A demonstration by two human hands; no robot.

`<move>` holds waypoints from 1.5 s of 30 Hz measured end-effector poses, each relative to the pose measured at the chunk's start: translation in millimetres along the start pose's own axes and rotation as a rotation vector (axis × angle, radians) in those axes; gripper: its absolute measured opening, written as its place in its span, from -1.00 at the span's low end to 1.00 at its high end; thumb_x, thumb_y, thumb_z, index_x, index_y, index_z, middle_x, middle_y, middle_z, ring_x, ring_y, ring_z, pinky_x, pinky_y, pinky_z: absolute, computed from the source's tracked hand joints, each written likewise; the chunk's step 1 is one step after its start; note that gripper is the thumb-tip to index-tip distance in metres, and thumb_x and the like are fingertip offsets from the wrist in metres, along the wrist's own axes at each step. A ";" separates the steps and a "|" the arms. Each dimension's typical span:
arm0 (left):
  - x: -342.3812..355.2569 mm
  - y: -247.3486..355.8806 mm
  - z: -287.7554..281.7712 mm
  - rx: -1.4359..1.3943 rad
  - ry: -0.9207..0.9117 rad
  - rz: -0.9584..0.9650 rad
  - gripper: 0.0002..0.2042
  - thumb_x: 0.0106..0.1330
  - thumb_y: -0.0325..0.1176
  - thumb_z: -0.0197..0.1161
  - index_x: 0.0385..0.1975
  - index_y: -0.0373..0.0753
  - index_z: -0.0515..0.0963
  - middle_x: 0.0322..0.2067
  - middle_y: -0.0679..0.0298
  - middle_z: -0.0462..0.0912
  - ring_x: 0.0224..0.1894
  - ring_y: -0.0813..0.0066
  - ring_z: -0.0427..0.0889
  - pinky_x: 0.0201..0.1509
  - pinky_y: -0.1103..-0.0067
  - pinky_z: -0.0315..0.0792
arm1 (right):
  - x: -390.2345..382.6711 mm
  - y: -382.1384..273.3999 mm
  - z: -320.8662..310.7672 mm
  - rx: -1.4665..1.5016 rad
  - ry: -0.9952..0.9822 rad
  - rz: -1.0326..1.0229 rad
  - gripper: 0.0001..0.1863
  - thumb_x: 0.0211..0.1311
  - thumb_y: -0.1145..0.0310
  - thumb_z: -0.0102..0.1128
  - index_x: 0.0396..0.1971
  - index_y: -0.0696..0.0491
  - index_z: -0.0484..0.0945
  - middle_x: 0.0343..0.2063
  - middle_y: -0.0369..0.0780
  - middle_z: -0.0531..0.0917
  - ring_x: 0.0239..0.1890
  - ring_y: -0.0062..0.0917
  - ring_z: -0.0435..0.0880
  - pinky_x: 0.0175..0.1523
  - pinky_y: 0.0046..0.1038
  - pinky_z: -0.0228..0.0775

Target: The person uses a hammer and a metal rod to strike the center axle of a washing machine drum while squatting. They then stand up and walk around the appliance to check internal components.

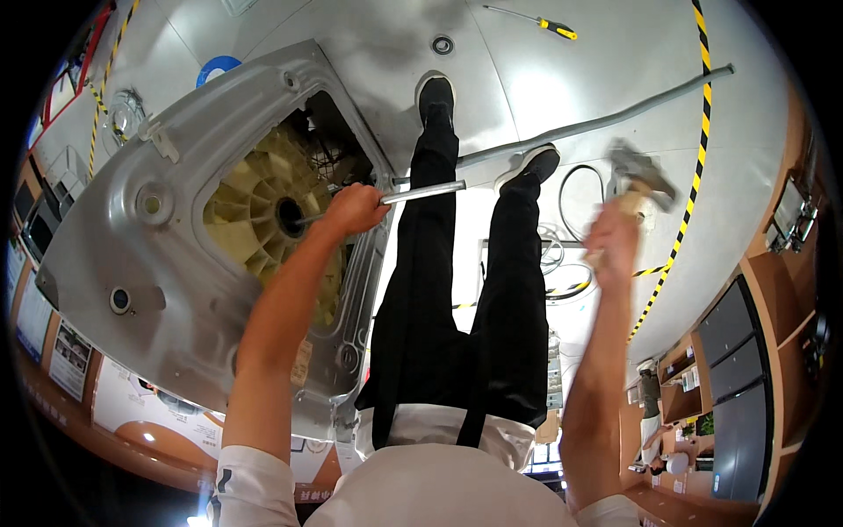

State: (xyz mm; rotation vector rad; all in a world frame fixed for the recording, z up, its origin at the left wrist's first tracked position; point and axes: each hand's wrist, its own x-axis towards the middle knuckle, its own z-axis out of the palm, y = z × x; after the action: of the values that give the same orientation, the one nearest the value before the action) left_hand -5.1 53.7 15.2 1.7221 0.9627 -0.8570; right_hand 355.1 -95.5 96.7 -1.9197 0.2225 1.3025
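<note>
My left hand is closed around a long metal rod. The rod's thin end points into the dark round hub of a yellowish ribbed plastic tub; whether it touches inside cannot be seen. This tub shows through the opening of a grey metal washing machine cabinet lying at my left. Out to the right, my right hand grips the wooden handle of a hammer, its head raised and smeared by motion. The hammer head is well apart from the rod's free end.
A grey hose crosses the floor near my shoes. Farther off lie a yellow-black screwdriver and a small round ring. A black rubber belt lies by the hammer. Striped tape marks the floor; another person is at the far right.
</note>
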 end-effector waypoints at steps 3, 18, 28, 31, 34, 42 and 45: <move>4.0 2.0 -0.7 0.046 -0.036 0.047 -0.80 0.09 -0.24 0.17 -0.56 -0.27 0.55 -0.56 -0.01 0.55 -0.41 -0.07 0.53 -0.29 0.18 0.39 | -38.6 29.6 79.2 -0.271 -0.245 0.378 -0.91 0.12 0.47 0.01 -0.45 0.02 0.29 -0.74 -0.38 0.28 -0.81 -0.68 0.20 -0.72 -0.57 0.14; 6.3 16.4 -21.3 0.047 -0.080 -0.128 -0.73 0.15 -0.17 0.13 -0.47 -0.28 0.59 -0.44 -0.02 0.59 -0.29 -0.03 0.57 -0.16 0.21 0.44 | -22.7 11.0 -15.1 -0.057 -0.063 0.495 -0.88 0.14 0.46 -0.01 -0.41 -0.01 0.24 -0.74 -0.40 0.25 -0.81 -0.76 0.17 -0.75 -0.65 0.04; -4.8 5.5 -7.2 0.088 -0.059 -0.012 -0.79 0.09 -0.24 0.16 -0.51 -0.25 0.58 -0.52 0.00 0.56 -0.39 -0.04 0.54 -0.25 0.20 0.41 | -9.8 -42.6 -16.3 -0.106 -0.018 0.246 -0.86 0.15 0.46 0.02 -0.33 0.00 0.27 -0.75 -0.43 0.23 -0.83 -0.80 0.13 -0.77 -0.70 0.00; -6.0 14.2 -16.0 0.030 -0.072 -0.085 -0.80 0.09 -0.26 0.16 -0.54 -0.28 0.56 -0.55 -0.02 0.54 -0.39 -0.04 0.53 -0.27 0.19 0.40 | -4.7 -73.5 -14.8 0.066 0.088 0.169 -0.87 0.15 0.48 0.02 -0.35 0.04 0.27 -0.75 -0.41 0.26 -0.81 -0.76 0.17 -0.75 -0.67 0.03; -4.3 6.1 -9.7 0.035 -0.053 -0.062 -0.79 0.09 -0.25 0.16 -0.54 -0.28 0.57 -0.55 -0.03 0.54 -0.39 -0.05 0.53 -0.27 0.19 0.40 | 2.9 -64.4 -10.7 0.140 0.134 0.083 -0.93 0.18 0.45 0.02 -0.37 0.05 0.34 -0.71 -0.40 0.31 -0.78 -0.75 0.24 -0.73 -0.69 0.09; -1.6 7.8 -26.0 0.169 -0.212 -0.048 -0.77 0.14 -0.21 0.15 -0.41 -0.24 0.60 -0.45 0.02 0.60 -0.30 0.00 0.57 -0.17 0.21 0.45 | -43.3 27.1 80.9 0.081 -0.328 0.547 -0.87 0.06 0.44 0.08 -0.45 0.03 0.30 -0.75 -0.35 0.32 -0.83 -0.66 0.26 -0.76 -0.55 0.14; -6.1 7.7 -24.0 0.185 -0.196 -0.001 -0.76 0.13 -0.20 0.14 -0.43 -0.25 0.60 -0.44 0.01 0.59 -0.32 -0.01 0.57 -0.17 0.21 0.46 | -33.7 21.1 45.3 -0.161 -0.160 0.396 -0.88 0.08 0.43 0.07 -0.50 0.01 0.30 -0.75 -0.37 0.31 -0.82 -0.69 0.27 -0.76 -0.62 0.11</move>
State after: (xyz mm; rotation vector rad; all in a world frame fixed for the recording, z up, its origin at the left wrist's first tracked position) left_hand 1.9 73.2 30.8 1.7542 0.7726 -1.1219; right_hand 296.3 -87.8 107.3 -1.9562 0.4450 1.7733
